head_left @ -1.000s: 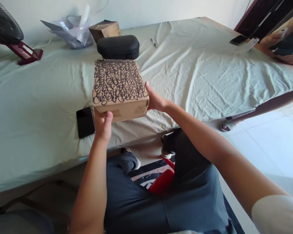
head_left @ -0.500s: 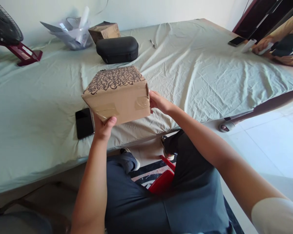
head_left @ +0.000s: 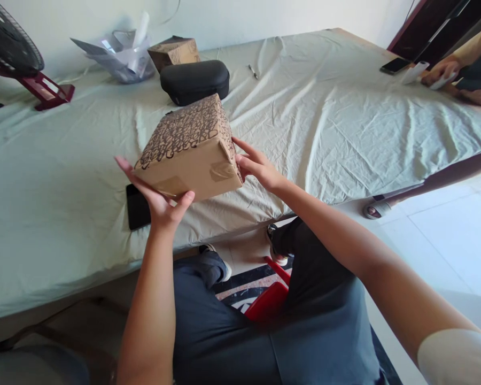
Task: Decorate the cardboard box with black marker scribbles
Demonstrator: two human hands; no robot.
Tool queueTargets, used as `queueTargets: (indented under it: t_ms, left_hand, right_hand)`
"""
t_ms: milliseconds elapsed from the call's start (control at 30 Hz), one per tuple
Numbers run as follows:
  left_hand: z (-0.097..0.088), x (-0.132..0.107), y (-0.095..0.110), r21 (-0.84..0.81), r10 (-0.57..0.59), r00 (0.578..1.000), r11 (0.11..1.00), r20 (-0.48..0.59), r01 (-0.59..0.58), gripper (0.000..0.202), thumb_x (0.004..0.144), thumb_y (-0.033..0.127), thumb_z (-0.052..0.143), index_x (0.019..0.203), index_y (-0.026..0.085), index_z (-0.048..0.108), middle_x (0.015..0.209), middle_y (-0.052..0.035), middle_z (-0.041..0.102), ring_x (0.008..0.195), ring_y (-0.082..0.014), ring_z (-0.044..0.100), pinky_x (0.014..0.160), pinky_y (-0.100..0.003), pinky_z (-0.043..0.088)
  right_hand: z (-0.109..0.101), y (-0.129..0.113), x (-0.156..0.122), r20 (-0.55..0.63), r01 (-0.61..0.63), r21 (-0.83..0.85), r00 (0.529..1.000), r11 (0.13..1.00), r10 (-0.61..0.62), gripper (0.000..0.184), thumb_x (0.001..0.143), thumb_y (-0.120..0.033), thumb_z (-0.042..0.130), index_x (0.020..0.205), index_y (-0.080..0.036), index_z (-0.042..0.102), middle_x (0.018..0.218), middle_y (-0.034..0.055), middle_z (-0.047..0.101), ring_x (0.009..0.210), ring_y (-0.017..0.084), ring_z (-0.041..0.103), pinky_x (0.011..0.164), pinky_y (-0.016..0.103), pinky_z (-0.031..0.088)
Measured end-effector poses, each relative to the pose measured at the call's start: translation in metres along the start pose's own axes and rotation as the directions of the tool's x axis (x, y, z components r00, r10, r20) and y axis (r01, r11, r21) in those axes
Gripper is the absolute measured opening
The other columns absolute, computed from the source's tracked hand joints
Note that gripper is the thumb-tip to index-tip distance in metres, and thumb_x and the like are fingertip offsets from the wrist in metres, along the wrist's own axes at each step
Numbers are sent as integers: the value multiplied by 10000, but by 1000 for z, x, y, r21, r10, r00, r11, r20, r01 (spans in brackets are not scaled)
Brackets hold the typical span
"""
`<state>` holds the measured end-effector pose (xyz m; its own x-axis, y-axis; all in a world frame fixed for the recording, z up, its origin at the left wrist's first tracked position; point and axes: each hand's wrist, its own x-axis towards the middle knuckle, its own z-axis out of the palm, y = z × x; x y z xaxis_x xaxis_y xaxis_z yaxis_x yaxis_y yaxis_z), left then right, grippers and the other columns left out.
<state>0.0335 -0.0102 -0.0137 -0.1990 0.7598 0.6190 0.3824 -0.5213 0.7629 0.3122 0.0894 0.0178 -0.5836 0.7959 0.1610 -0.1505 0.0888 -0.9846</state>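
Observation:
A cardboard box is held tilted between my two hands above the cloth-covered surface. Black scribbles cover its top and right side, and clear tape is stuck to the plain face towards me. My left hand supports the lower left corner, thumb on the front face and other fingers spread along the left side. On the right side, my right hand holds the box with its fingers against the scribbled face. A black phone or tablet lies partly hidden behind my left hand.
Behind the box are a black zip case, another scribbled box, a plastic bag with papers and a pen. A fan stands at left. Far right, another person's hands are near a phone.
The box has turned and tilted, so its scribbled right side now shows. My left fingers have spread out beyond its left edge; my right fingers have shifted onto the side face.

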Motion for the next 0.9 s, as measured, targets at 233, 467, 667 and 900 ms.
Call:
queueTargets:
  t_ms: [233,467,667,900]
  left_hand:
    - [-10,-2,-1,85,-76,997,993,-21,77,950,734,490,1027,1492,259,502,1612,-195,602,1404,-401,724,1024,-540,722]
    - [-4,-1,-9,417,-225,967,895,120,157,649,742,484,944,1187,253,532,1143,-145,809,1078,-374,844,874,-472,708]
    - [4,-4,1,706,-327,941,687,89,172,624,796,395,896,1292,229,557,1174,-191,827,1007,-442,845,770,-462,657]
    - [3,-5,0,547,-190,970,833,151,78,713,777,447,929,1304,234,498,1248,-206,831,1085,-394,855,791,-421,694]
  right_hand:
    - [-7,4,2,-92,204,-108,972,973,-214,1077,944,-699,829,1818,-390,282,1398,79,659,993,214,680,794,345,647]
    - [-11,-6,-9,31,280,-216,959,935,-280,1078,953,-686,823,1834,-400,272,1532,92,537,1213,275,683,908,401,705]
    - [-6,-10,-13,89,277,-144,960,950,-267,1076,965,-644,836,1838,-436,241,1559,95,559,1324,322,663,1016,494,717]
    - [-17,-1,-7,96,278,-120,959,953,-268,1097,968,-606,841,1848,-459,204,1533,81,538,1306,300,659,1001,452,723]
